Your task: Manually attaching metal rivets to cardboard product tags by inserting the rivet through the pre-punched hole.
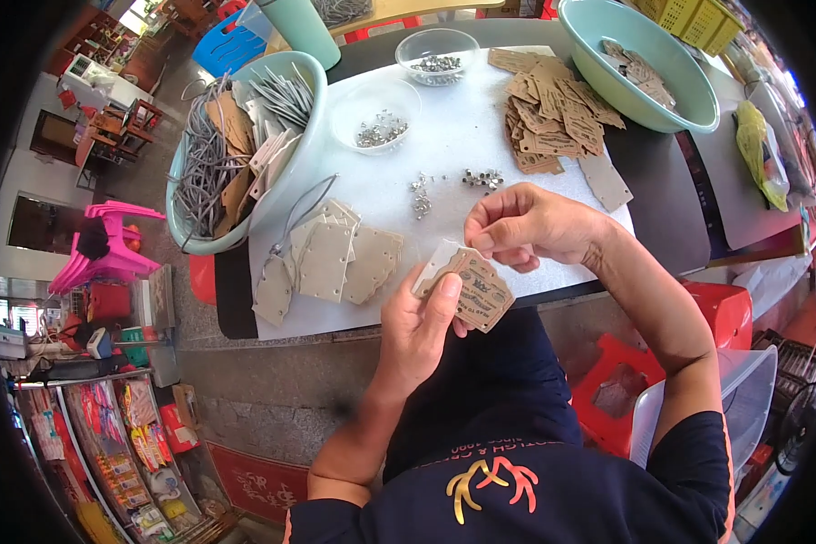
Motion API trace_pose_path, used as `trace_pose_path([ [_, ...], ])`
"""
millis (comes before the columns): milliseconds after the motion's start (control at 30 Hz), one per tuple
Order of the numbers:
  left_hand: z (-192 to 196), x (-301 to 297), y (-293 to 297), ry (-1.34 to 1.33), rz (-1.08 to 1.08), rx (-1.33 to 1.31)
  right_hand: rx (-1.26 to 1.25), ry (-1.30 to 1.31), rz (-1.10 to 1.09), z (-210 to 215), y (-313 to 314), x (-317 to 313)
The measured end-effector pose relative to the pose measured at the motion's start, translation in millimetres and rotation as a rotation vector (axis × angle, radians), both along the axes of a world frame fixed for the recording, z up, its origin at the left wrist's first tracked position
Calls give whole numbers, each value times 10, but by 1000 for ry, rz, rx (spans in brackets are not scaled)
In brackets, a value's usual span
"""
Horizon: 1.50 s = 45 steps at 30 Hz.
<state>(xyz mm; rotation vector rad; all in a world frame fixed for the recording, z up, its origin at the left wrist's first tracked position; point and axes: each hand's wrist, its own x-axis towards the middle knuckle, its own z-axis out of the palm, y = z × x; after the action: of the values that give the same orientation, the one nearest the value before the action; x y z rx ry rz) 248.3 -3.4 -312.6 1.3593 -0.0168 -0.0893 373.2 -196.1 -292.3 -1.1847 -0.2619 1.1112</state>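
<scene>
My left hand (415,328) grips a brown printed leather-like tag (482,295) with scalloped edges and small corner holes, thumb on its face. A pale flat piece (440,261) lies against it. At the tag's upper edge, the fingers of my right hand (537,225) are pinched together; whatever is between them is too small to make out. Just beyond lie small loose silver metal fasteners (422,201) and a second little group of metal pieces (483,179). Left of my hands, pale holed tags (325,258) are spread, with a grey cord (304,210) beside them.
Brown tags (553,113) are heaped at the far right of the white sheet (462,127). Two clear bowls (374,116) hold metal parts. A blue-green basin (314,118) with cords and tags stands left, another basin (671,100) far right. Red stools (612,385) are below the table.
</scene>
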Motion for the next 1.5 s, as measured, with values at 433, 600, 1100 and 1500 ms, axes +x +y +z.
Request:
trace_pose_path([
  [433,79,33,48,16,-167,45,109,199,148,-139,-98,-4],
  [600,185,64,132,30,-199,138,100,194,129,-91,-95,-29],
  [1100,270,56,104,6,-149,254,58,20,-96,56,-144,-247],
  [1500,192,44,40,-35,-60,226,105,-113,-186,-90,-112,-392],
])
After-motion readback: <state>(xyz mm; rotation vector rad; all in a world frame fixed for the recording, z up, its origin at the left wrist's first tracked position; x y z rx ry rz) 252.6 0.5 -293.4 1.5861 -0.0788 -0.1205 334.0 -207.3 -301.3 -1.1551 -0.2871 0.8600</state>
